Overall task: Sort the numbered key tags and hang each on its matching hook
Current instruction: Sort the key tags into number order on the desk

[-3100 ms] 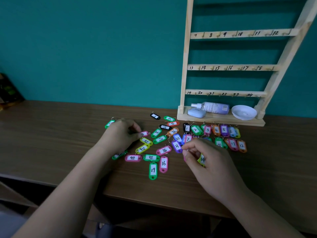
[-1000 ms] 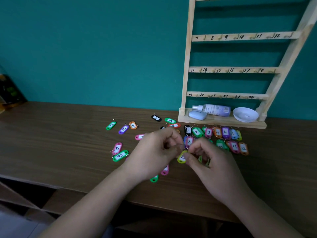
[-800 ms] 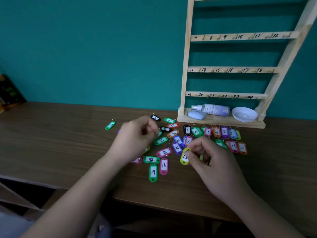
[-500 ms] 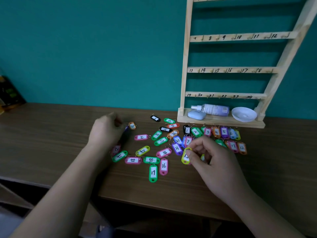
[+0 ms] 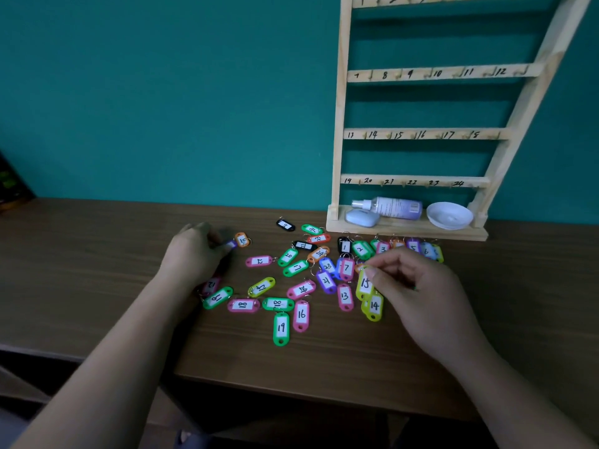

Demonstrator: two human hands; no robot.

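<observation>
Bare table (image 5: 81, 270) left of scattered key tags (image 5: 281, 327), rack (image 5: 421, 134) blocking behind

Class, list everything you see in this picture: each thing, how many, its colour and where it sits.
key tags: over thirty, mixed colours, scattered on table
hook rack: one, pale wood, rear right on table
spray bottle: one, white-lilac, lying on rack base
case: one, pale blue, rack base
bowl: one, white, rack base
table: one, brown
left hand: one, at purple tag
right hand: one, pinching yellow tag 15
</observation>
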